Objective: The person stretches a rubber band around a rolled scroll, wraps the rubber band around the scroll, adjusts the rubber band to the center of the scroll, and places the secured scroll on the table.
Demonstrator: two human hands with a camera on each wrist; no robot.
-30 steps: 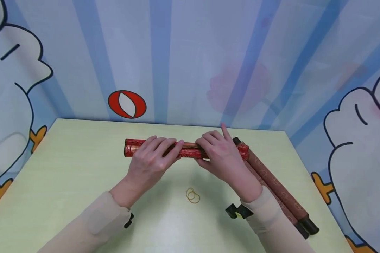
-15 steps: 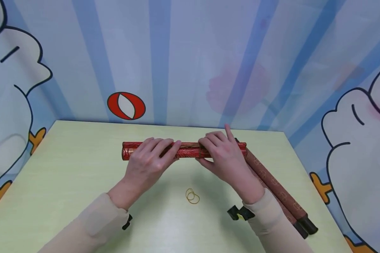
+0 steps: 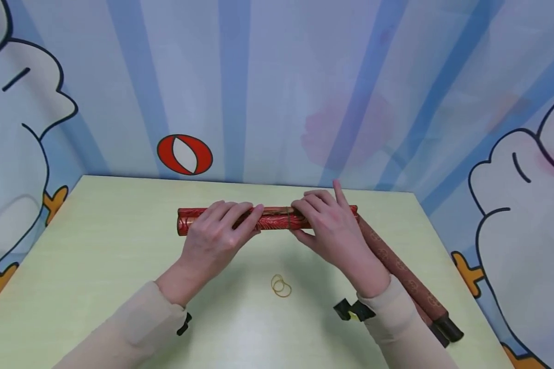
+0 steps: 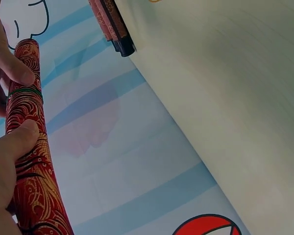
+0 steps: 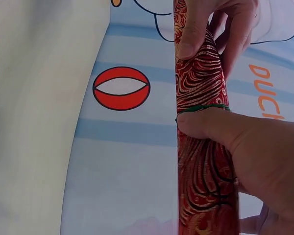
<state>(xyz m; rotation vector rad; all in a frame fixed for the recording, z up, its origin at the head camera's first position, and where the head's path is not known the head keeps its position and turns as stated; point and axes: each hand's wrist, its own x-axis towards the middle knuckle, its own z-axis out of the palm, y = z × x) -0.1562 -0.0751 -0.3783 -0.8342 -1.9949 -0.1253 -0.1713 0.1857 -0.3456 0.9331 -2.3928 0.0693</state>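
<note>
My left hand and right hand grip a rolled-up red sheet with gold and black swirls, held level above the far part of the table. Lengthwise, it shows two rolled sides lying together. Around it runs a thin green band, right beside my right thumb in the right wrist view. My left thumb presses along the roll in the left wrist view. Fingers are partly hidden behind it. In the head view, my right index finger or another finger points up, off the roll.
Several thin yellow rubber bands lie on the pale table between my forearms. Two brown patterned rolls with black ends lie slanted at the right, partly behind my right arm. A blue striped backdrop stands at the table's far edge.
My right hand has slid slightly right along the red roll, and the band now shows to its left. The roll has shifted a little left with my left hand.
</note>
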